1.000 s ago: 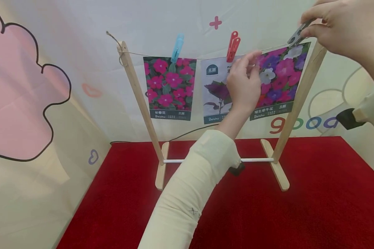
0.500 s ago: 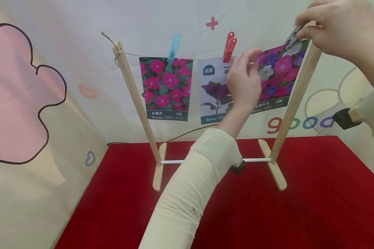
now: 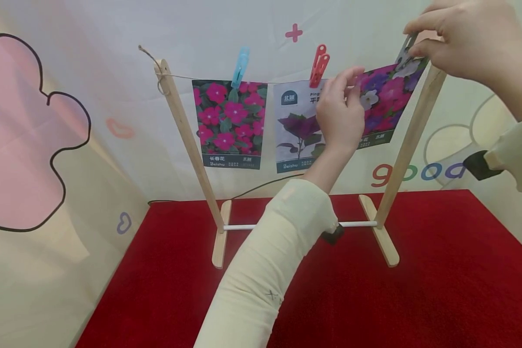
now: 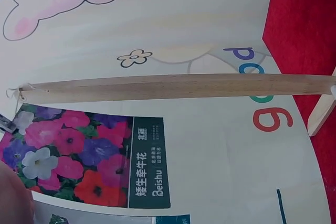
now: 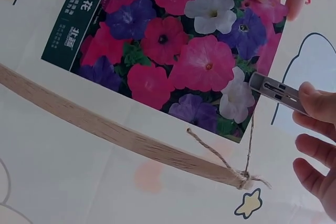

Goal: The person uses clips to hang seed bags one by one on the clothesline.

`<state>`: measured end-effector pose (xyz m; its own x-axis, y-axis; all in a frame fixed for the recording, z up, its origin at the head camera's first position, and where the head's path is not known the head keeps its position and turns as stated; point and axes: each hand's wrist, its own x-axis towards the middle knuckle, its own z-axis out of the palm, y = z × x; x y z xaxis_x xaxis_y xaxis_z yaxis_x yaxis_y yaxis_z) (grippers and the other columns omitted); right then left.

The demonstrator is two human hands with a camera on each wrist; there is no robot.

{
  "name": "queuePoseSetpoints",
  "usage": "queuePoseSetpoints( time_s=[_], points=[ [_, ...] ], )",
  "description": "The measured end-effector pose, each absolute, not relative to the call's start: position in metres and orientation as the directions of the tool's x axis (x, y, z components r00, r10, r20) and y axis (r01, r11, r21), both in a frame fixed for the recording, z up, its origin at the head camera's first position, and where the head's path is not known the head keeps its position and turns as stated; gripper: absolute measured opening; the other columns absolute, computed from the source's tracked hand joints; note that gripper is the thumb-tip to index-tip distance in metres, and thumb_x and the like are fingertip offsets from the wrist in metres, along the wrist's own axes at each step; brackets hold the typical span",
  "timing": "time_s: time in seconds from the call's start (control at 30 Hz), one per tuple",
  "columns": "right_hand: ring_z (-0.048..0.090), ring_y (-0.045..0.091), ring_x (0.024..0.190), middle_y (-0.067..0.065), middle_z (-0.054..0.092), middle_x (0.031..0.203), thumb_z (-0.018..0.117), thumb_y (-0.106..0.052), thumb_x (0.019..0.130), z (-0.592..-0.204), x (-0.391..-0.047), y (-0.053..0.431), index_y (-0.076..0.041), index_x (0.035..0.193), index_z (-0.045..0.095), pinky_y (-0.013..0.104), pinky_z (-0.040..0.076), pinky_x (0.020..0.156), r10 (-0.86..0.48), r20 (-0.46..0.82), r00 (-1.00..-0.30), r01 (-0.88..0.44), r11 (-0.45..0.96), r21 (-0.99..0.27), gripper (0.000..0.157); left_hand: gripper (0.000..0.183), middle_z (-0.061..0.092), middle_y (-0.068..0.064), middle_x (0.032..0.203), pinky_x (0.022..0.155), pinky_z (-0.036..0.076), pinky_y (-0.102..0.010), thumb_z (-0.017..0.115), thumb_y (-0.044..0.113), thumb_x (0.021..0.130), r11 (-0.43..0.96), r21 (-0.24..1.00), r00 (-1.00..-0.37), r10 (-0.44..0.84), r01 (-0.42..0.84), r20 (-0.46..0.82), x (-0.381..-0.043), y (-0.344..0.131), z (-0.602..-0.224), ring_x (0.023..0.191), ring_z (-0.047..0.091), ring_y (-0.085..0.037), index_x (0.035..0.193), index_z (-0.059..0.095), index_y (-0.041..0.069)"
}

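A card with pink, purple and white flowers (image 3: 387, 96) hangs at the right of the string. My left hand (image 3: 341, 116) pinches its upper left corner, thumb in front, as the right wrist view shows. My right hand (image 3: 474, 41) holds a grey clothespin (image 5: 278, 92) between thumb and finger, its tip over the card's top edge near the right corner. Left of my hands hang a purple-leaf plant card (image 3: 293, 130) under a red clothespin (image 3: 319, 66) and a pink-flower card (image 3: 228, 125) under a blue clothespin (image 3: 240, 67).
The string (image 3: 180, 76) runs between the wooden posts of a stand, tied at the left post (image 3: 184, 135) and right post (image 3: 413, 140). A white bar (image 3: 356, 224) joins them low down. The stand is on a red cloth (image 3: 169, 280) before a printed backdrop (image 3: 126, 58).
My right hand and the grey clothespin have moved slightly left and down over the card's edge. The flower card has tilted, its lower edge rising. The view has shifted a little.
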<state>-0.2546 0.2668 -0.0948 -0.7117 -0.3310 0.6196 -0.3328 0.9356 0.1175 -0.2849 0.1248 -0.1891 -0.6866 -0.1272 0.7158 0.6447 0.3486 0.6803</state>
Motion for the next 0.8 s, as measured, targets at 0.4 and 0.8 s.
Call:
queuePoseSetpoints(
  time_s=[0.4, 0.8],
  points=[
    [0.037, 0.039, 0.099, 0.026, 0.048, 0.112, 0.048, -0.010, 0.088, -0.099, -0.258, 0.267, -0.004, 0.128, 0.045, 0.058, 0.040, 0.082, -0.288, 0.608, -0.740, -0.316, 0.946, 0.064, 0.040, 0.029, 0.056, 0.002, 0.105, 0.073, 0.039, 0.000, 0.053, 0.011, 0.088, 0.342, 0.689, -0.703, -0.104, 0.639, 0.704, -0.283, 0.123, -0.192, 0.095, 0.054, -0.002, 0.116, 0.055, 0.017],
    [0.035, 0.037, 0.109, 0.026, 0.042, 0.127, 0.058, -0.005, 0.082, -0.108, -0.257, 0.277, -0.005, 0.135, 0.034, 0.056, 0.034, 0.093, -0.256, 0.624, -0.738, -0.319, 0.948, 0.011, 0.059, 0.034, 0.053, 0.002, 0.111, 0.075, 0.038, -0.003, 0.055, 0.012, 0.086, 0.407, 0.608, -0.647, -0.053, 0.681, 0.760, -0.282, 0.110, -0.204, 0.098, 0.051, -0.003, 0.119, 0.051, 0.016]
  ],
)
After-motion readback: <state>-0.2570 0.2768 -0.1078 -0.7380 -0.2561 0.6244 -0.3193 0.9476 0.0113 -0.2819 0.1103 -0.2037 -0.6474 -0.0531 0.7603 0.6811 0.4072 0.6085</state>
